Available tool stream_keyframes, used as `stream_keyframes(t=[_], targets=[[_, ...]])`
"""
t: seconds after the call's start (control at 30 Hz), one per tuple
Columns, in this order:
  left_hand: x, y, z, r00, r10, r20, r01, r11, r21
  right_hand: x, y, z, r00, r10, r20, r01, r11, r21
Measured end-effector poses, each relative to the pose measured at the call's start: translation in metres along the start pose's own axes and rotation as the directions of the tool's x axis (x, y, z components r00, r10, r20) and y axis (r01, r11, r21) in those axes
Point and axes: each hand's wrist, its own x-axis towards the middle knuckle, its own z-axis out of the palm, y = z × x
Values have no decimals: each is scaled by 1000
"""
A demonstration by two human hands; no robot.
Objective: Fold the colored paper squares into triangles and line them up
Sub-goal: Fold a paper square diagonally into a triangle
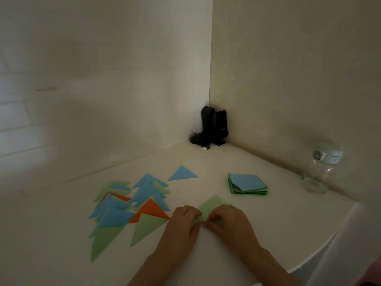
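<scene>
A light green paper (212, 205) lies on the white table, its far corner pointing away from me. My left hand (183, 221) and my right hand (228, 221) both press on its near part, fingertips meeting at the near edge, so that part is hidden. To the left, several folded triangles (132, 203) in blue, green and orange overlap in rough rows. One blue triangle (182, 174) lies apart, further back. A stack of unfolded squares (247, 183) with a blue sheet on top sits to the right and behind my hands.
A clear glass jar (317, 172) with a pale lid stands by the right wall. Two black speakers (214, 129) fill the far corner. The table's rounded edge (329, 244) curves away at the right.
</scene>
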Motion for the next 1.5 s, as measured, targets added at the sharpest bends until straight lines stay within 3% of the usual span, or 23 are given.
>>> stream_keyframes(t=[0.2, 0.53, 0.83, 1.0, 1.17, 1.3, 1.5], targets=[[3, -4, 6, 999, -21, -32, 21, 1000, -10, 3, 13, -9, 995, -76, 59, 78, 996, -36], [14, 0, 18, 975, -162, -151, 161, 987, -24, 5, 14, -5, 996, 67, -66, -55, 984, 171], [24, -4, 17, 955, -275, -110, 264, 959, -104, 22, 8, -16, 954, 238, 180, -270, 946, 178], [26, -5, 8, 946, -323, -42, 310, 933, -185, 27, 9, -20, 928, 241, 284, -296, 939, 172], [21, -11, 4, 959, -281, -34, 268, 938, -219, 21, 12, -27, 930, 183, 318, -244, 956, 164], [12, -14, -2, 981, -193, -22, 185, 962, -201, 7, 10, -23, 960, 105, 261, -129, 989, 78], [3, -8, -6, 993, -111, -32, 103, 976, -193, 7, 0, -9, 984, 108, 140, -100, 993, -59]])
